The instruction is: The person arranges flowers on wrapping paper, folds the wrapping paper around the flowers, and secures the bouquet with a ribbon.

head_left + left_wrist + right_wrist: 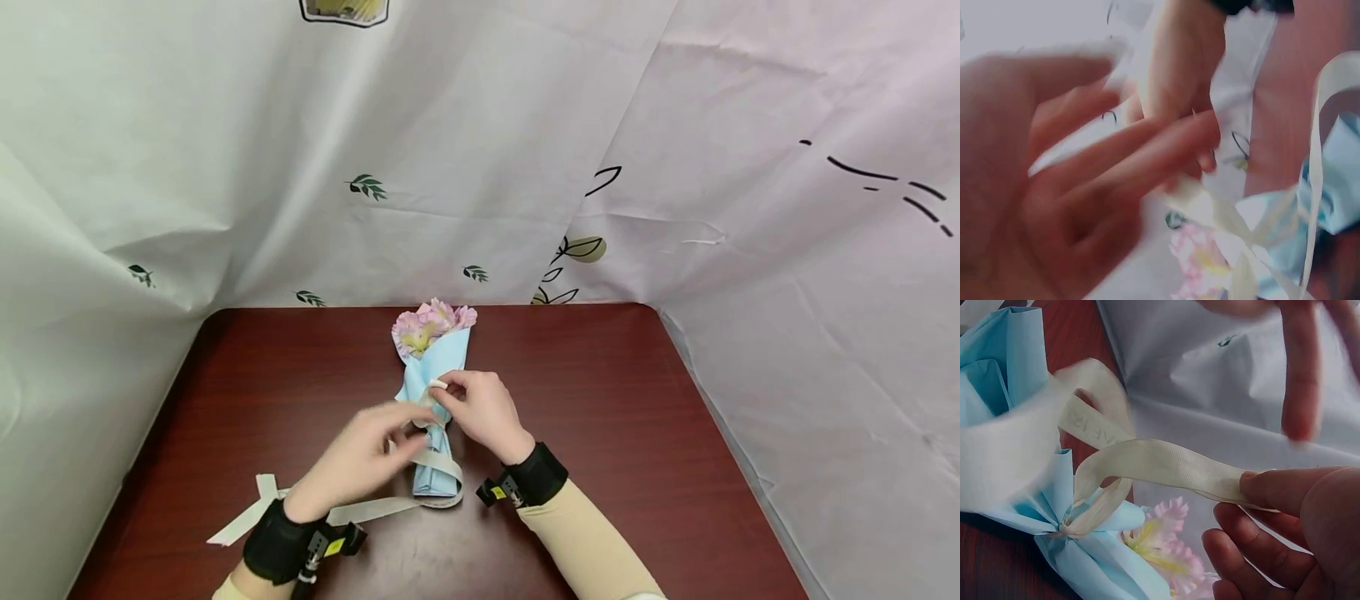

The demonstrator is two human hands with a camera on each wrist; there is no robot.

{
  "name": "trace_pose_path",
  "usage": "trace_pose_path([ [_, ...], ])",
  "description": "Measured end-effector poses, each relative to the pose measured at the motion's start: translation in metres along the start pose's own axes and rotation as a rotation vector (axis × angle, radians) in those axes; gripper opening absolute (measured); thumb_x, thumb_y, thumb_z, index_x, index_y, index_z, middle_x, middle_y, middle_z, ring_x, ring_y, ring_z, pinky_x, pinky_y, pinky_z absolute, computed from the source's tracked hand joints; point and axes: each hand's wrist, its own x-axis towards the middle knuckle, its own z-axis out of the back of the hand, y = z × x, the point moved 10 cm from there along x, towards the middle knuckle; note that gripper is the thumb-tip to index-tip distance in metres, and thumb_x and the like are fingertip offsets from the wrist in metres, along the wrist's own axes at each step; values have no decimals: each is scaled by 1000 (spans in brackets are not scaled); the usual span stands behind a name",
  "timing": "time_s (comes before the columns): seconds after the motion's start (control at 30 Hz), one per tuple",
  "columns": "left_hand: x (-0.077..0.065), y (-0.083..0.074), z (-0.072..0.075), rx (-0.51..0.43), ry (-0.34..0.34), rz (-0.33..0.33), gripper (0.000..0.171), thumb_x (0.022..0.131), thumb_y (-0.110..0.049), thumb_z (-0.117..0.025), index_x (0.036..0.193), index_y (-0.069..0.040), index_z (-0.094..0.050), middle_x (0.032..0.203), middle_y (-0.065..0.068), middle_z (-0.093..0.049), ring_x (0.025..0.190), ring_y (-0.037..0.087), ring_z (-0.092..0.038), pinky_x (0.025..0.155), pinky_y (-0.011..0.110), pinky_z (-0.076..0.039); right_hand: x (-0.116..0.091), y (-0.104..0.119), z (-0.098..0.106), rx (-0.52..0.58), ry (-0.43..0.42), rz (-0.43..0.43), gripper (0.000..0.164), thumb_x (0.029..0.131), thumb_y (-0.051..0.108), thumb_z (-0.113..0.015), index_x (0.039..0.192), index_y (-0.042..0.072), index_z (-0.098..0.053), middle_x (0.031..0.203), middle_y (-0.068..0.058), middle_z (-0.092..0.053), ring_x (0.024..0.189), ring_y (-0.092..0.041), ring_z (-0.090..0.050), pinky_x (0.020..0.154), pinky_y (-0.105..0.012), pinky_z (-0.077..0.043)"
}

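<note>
A small bouquet of pink flowers [420, 331] in light blue wrapping paper [452, 353] lies on the table. Cream ribbon [1166, 464] is tied around its gathered waist, with loops standing off the knot. My right hand [486, 414] pinches one ribbon loop between thumb and index finger, just above the paper. Over the lower part of the bouquet, my left hand [358, 457] hovers with fingers extended and blurred; nothing shows in its grasp in the left wrist view. A long ribbon tail curls past the wrap's foot and runs left beneath the left wrist.
The dark red wooden table [600, 392] reaches back to a white printed cloth [480, 150] that hangs behind and at both sides. A ribbon end [243, 523] lies flat on the table at the left, beside the left wrist strap [277, 542].
</note>
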Motion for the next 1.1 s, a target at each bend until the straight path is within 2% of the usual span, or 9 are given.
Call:
trace_pose_path([
  [0.07, 5, 19, 16, 85, -149, 87, 35, 92, -30, -70, 126, -26, -61, 114, -7, -65, 86, 6, -61, 71, 28, -52, 0, 0, -1, 2, 6, 0, 17, 92, 39, -68, 101, 26, -76, 76, 14, -68, 58, 3, -54, 52, -18, -43],
  [0.17, 10, 43, 18, 229, -180, 213, 50, 90, -44, -69, 133, -23, -58, 121, -4, -62, 103, 13, -60, 82, 39, -50, 0, 1, -3, 0, 14, 3, 18, 92, 39, -67, 101, 26, -75, 76, 14, -68, 57, 3, -53, 51, -18, -42],
  [0.23, 15, 53, 10, 307, -134, 222, 52, 89, -49, -68, 133, -23, -59, 125, -2, -63, 111, 17, -59, 85, 44, -47, 0, 1, -4, 2, 15, 8, 18, 92, 39, -67, 102, 26, -75, 74, 14, -67, 57, 3, -52, 50, -18, -41],
  [0.37, 26, 56, 3, 390, -129, 144, 24, 90, -41, -69, 105, -23, -74, 106, -5, -71, 96, 16, -64, 74, 36, -48, -2, 3, -5, 14, 5, 12, 21, 92, 40, -67, 104, 26, -75, 76, 13, -68, 60, 3, -56, 53, -18, -44],
  [0.47, 29, 56, 5, 383, -175, 125, 10, 88, -33, -74, 89, -23, -76, 93, -7, -72, 81, 13, -63, 65, 28, -46, -8, 2, -4, 23, -5, -17, 34, 90, 46, -68, 115, 24, -70, 87, 9, -70, 73, -2, -64, 61, -18, -48],
  [0.57, 27, 60, 7, 349, -189, 162, 7, 87, -31, -75, 87, -23, -75, 90, -7, -71, 70, 9, -58, 60, 24, -42, -20, 0, -6, -2, 23, -54, 50, 85, 54, -70, 121, 20, -61, 97, 5, -67, 80, -8, -63, 63, -20, -48],
  [0.63, 26, 63, 7, 325, -182, 195, 6, 88, -31, -75, 89, -25, -74, 89, -9, -69, 65, 6, -52, 58, 22, -39, -29, 0, -13, -56, 91, -57, 53, 81, 57, -72, 116, 20, -60, 97, 4, -63, 79, -8, -59, 60, -20, -44],
  [0.83, 24, 72, 7, 261, -166, 273, 5, 90, -31, -72, 94, -31, -71, 84, -15, -66, 55, 1, -45, 50, 21, -37, -52, 3, -43, -195, 353, 49, 38, 78, 50, -78, 106, 26, -69, 91, 2, -61, 71, -4, -47, 60, -20, -39],
  [1.1, 21, 80, 3, 217, -147, 304, 8, 92, -30, -70, 100, -32, -69, 80, -16, -65, 49, 1, -44, 46, 21, -36, -57, 4, -49, -220, 398, 83, 19, 84, 33, -76, 102, 27, -71, 86, 12, -63, 69, 1, -50, 60, -18, -41],
])
